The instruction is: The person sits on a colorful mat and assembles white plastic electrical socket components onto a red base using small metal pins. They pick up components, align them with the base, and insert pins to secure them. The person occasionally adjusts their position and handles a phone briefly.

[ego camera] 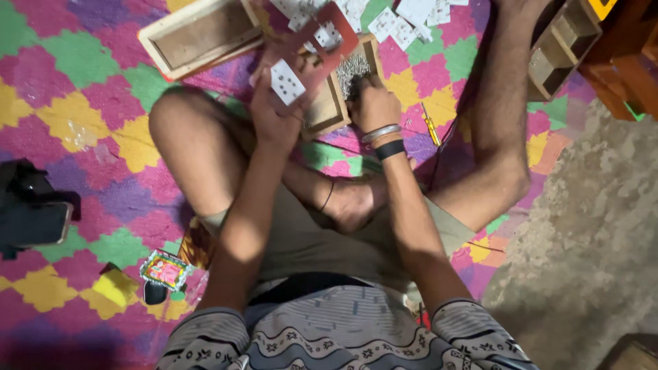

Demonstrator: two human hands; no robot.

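Phone [34, 223] and yellow screwdriver [430, 126] on mat [82, 75]

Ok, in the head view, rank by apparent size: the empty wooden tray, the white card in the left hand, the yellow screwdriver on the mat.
1. Empty wooden tray, clearly largest.
2. White card.
3. Yellow screwdriver, a thin sliver; close to the card, so that order is unsure.

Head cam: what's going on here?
A person sits cross-legged on a colourful patterned mat. The left hand holds up a small white plate with holes against a reddish frame. The right hand reaches into a small wooden box holding a heap of small metal pieces. More white plates lie scattered beyond, with another wooden tray to the left and a phone at the mat's edge.
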